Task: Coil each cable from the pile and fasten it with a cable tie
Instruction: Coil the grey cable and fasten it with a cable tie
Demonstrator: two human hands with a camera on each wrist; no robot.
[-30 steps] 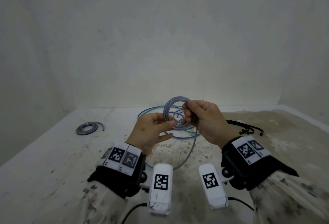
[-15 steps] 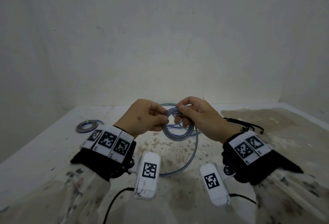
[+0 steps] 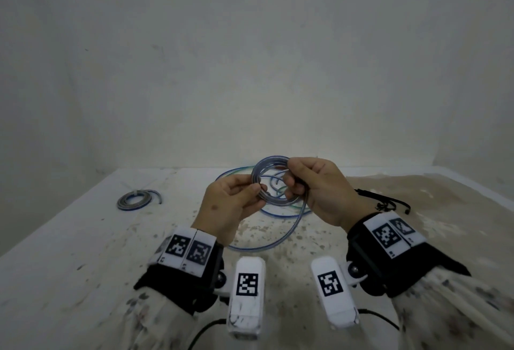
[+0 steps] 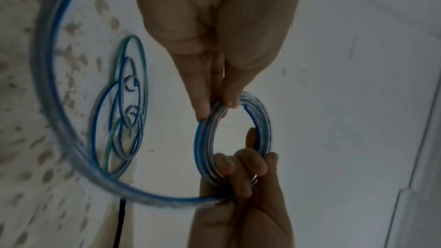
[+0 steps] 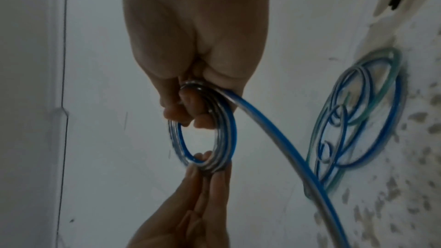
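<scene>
A small coil of clear cable with a blue stripe (image 3: 260,167) is held upright between both hands above the table. My left hand (image 3: 257,186) pinches its left side between thumb and fingers, also seen in the left wrist view (image 4: 216,107). My right hand (image 3: 290,178) grips the right side with fingers curled through the ring (image 5: 190,118). A loose tail (image 3: 289,234) drops from the right hand and curves across the table (image 5: 274,139). Loose blue and green cables (image 3: 236,172) lie behind the hands.
A finished grey-blue coil (image 3: 135,201) lies at the far left of the stained white table (image 3: 83,252). Black cable ties (image 3: 385,202) lie at the right, behind my right wrist. A wall closes off the back of the table.
Both hands dipped with the coil half a second ago and have risen again. My left hand has shifted from over the coil's top to its left side.
</scene>
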